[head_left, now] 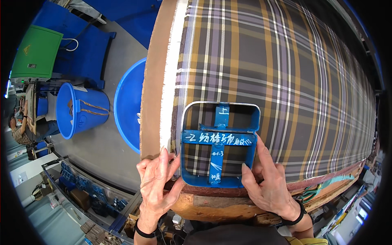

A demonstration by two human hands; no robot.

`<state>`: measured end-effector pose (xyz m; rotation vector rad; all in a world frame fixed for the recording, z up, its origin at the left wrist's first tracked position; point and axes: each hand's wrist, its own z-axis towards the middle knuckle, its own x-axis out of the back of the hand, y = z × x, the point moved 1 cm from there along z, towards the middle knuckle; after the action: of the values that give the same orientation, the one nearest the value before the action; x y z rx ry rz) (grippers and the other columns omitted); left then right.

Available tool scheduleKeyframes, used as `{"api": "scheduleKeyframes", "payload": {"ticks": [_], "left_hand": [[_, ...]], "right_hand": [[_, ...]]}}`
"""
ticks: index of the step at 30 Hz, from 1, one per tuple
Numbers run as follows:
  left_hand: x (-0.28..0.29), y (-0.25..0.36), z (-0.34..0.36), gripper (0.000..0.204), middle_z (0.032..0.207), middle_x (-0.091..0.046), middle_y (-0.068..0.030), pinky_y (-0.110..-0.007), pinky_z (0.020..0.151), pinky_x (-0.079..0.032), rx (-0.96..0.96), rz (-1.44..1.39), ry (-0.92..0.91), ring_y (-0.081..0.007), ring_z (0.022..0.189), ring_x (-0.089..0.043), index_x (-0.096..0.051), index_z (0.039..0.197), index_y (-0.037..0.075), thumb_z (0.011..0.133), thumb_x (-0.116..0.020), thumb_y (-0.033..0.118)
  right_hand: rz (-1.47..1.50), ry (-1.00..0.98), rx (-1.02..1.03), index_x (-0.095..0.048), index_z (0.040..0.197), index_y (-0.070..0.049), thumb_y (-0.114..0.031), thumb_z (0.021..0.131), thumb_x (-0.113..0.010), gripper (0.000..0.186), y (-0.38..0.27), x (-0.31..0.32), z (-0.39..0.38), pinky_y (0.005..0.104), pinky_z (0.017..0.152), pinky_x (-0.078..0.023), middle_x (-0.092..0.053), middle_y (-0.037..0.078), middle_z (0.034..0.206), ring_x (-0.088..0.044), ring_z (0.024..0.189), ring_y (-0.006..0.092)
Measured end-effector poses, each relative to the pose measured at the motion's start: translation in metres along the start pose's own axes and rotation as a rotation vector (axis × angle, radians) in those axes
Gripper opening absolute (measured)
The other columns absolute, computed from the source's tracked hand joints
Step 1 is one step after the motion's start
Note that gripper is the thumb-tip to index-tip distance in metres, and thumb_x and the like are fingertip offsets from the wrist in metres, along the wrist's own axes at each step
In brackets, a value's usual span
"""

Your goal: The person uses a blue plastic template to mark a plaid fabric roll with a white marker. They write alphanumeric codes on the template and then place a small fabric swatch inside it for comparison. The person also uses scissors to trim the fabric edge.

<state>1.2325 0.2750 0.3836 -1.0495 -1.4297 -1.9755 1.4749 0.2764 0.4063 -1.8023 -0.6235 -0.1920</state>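
A blue metal cutting die, a rounded rectangular frame with crossed bars and white handwriting, lies on brown plaid fabric near its front edge. My left hand is at the die's lower left corner, thumb and fingertips against its wall. From the other side, my right hand has its thumb and forefinger along the lower right wall. Between them the two hands hold the die. Plaid shows through the frame's openings. The fabric's white frayed edge runs just left of the die, over a brown board.
Left of the table stand a large blue tub and a blue bin with brown strips in it. A green cabinet is farther back. Another person works at far left. A rack of blue dies sits lower left.
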Motion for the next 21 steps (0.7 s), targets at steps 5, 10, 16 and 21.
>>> {"api": "scheduleKeyframes", "payload": {"ticks": [5,10,16,21], "left_hand": [[-0.0008,-0.0011,0.0003,0.081,0.103,-0.073,-0.0095,-0.037,0.090,-0.035,0.029,-0.021,0.005,-0.0208,0.099,-0.063,-0.042,0.136,-0.012,0.063,-0.075,-0.002],[-0.0003,0.0003,-0.0002,0.079,0.103,-0.073,-0.0089,-0.036,0.090,-0.035,0.046,-0.036,0.013,-0.0204,0.100,-0.062,-0.044,0.135,-0.010,0.063,-0.074,-0.002],[0.0022,0.0048,0.0025,0.069,0.099,-0.071,-0.0096,-0.036,0.088,-0.036,-0.067,-0.002,0.049,-0.0211,0.099,-0.061,-0.058,0.128,-0.001,0.062,-0.076,-0.004],[-0.0002,0.0084,0.0013,0.066,0.093,-0.071,-0.0058,-0.035,0.086,-0.034,-0.032,-0.018,0.095,-0.0194,0.099,-0.061,-0.062,0.126,0.003,0.062,-0.076,-0.003]], "right_hand": [[0.003,0.010,-0.001,-0.018,0.145,0.013,-0.001,0.087,-0.058,0.071,0.0008,-0.0013,0.0003,0.0282,0.042,-0.040,-0.049,0.005,0.046,-0.050,0.038,0.0145],[0.015,0.020,-0.012,-0.019,0.144,0.012,-0.002,0.087,-0.057,0.071,-0.0009,-0.0019,0.0008,0.0309,0.043,-0.040,-0.048,0.006,0.047,-0.050,0.038,0.0175],[-0.007,0.048,0.045,-0.019,0.144,0.013,-0.003,0.088,-0.057,0.070,0.0020,-0.0043,-0.0015,0.0332,0.041,-0.038,-0.047,0.007,0.046,-0.047,0.036,0.0178],[-0.002,0.038,0.056,-0.019,0.143,0.015,-0.005,0.088,-0.057,0.069,0.0016,-0.0042,-0.0010,0.0348,0.040,-0.036,-0.046,0.006,0.044,-0.045,0.034,0.0193]]}}
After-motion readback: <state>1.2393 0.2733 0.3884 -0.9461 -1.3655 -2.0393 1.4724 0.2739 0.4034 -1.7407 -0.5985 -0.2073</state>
